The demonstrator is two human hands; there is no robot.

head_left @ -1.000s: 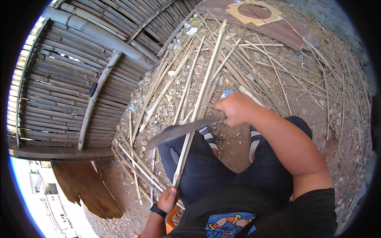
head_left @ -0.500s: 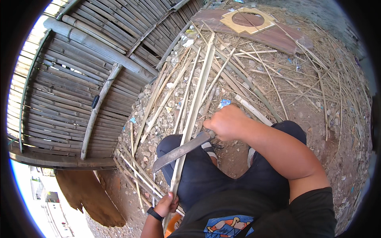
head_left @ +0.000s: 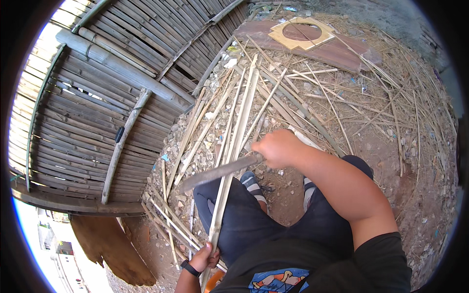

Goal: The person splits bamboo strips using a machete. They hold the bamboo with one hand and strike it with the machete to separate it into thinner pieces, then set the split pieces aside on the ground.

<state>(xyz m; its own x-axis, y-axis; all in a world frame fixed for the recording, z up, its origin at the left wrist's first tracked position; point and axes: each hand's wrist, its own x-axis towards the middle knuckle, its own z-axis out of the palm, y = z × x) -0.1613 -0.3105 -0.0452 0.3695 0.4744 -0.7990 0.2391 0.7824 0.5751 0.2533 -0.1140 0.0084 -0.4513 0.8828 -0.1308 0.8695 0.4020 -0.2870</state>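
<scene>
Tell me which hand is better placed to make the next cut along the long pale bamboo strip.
Right, probably. The right hand grips the long grey machete blade, which lies across the long pale bamboo strip. The left hand is clamped round the strip's near end, steadying it, with no tool.

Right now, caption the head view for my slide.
Right hand lays a long blade across a bamboo strip held low by the left hand.

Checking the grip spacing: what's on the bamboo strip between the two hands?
In the head view, the long knife blade crosses the bamboo strip between left hand and right hand.
</scene>
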